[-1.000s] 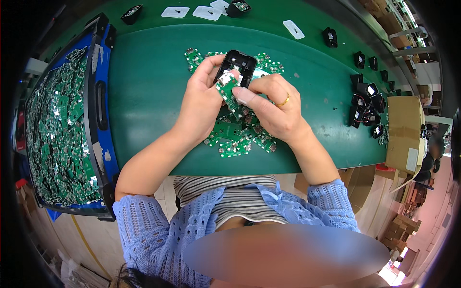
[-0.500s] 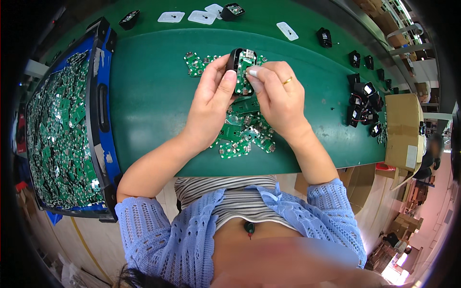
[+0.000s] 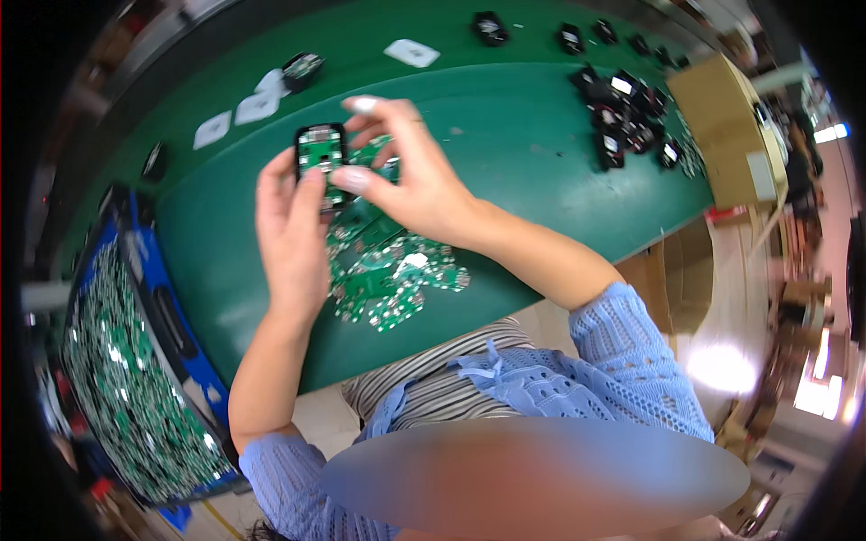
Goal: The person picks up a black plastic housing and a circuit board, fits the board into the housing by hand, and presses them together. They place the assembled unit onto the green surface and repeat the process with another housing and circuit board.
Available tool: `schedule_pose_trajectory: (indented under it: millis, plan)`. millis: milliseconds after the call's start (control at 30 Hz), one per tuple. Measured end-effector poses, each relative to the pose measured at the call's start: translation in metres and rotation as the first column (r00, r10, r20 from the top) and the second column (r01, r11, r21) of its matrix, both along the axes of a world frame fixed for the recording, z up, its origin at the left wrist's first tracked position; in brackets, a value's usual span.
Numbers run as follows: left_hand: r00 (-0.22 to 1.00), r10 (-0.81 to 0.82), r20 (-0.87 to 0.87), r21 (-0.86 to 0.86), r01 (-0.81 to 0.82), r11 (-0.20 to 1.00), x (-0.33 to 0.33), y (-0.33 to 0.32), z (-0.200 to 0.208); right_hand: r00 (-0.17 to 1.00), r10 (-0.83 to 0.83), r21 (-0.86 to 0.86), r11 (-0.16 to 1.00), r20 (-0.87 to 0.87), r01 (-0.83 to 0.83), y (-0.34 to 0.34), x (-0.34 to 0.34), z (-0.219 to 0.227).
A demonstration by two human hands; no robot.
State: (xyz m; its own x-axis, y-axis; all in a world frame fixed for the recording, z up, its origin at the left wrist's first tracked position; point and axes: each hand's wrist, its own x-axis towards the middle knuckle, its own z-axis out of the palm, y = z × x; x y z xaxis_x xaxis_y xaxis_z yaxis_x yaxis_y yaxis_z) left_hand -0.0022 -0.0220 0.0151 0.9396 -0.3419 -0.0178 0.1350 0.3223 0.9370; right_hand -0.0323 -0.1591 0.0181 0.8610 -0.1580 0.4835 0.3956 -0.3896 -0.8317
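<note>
One board (image 3: 316, 151) in black case (image 3: 299, 155) — left grip (image 3: 296, 216) clasping case, right grip (image 3: 415, 176) spread.

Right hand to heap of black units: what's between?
Head view: green tabletop with a few small specks between right hand and heap of black units.

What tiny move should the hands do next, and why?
Perhaps press the green circuit board gently with the thumbs: it lies in the black case, which the left hand holds, and the right hand's thumb is beside it. I can't tell whether it's fully seated.
</note>
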Motion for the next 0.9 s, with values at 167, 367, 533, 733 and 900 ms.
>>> schedule_pose_trajectory:
  millis: [167, 367, 533, 733, 900]
  plan:
    - [0.990, -0.077, 0.115, 0.177, 0.056, 0.983, 0.029, -0.032, 0.018, 0.967, 0.149, 0.153, 0.981, -0.206, -0.118, -0.026, 0.022, 0.000]
    - [0.975, -0.140, 0.172, 0.121, 0.120, 0.985, 0.060, -0.071, 0.012, 0.979, 0.133, 0.179, 0.978, -0.156, -0.104, -0.062, 0.041, 0.007]
    - [0.954, -0.183, 0.236, 0.083, 0.168, 0.982, 0.087, -0.112, 0.001, 0.984, -0.041, 0.112, 0.992, -0.171, 0.060, -0.091, 0.056, 0.004]
    - [0.965, -0.259, 0.030, 0.251, 0.243, 0.937, 0.152, -0.143, -0.015, 0.898, -0.440, -0.459, 0.800, -0.011, 0.386, -0.152, 0.101, -0.023]
    - [0.977, -0.186, 0.104, 0.624, 0.082, 0.777, 0.215, -0.167, -0.040, 0.602, -0.798, -0.789, 0.351, 0.029, 0.504, -0.210, 0.110, -0.037]
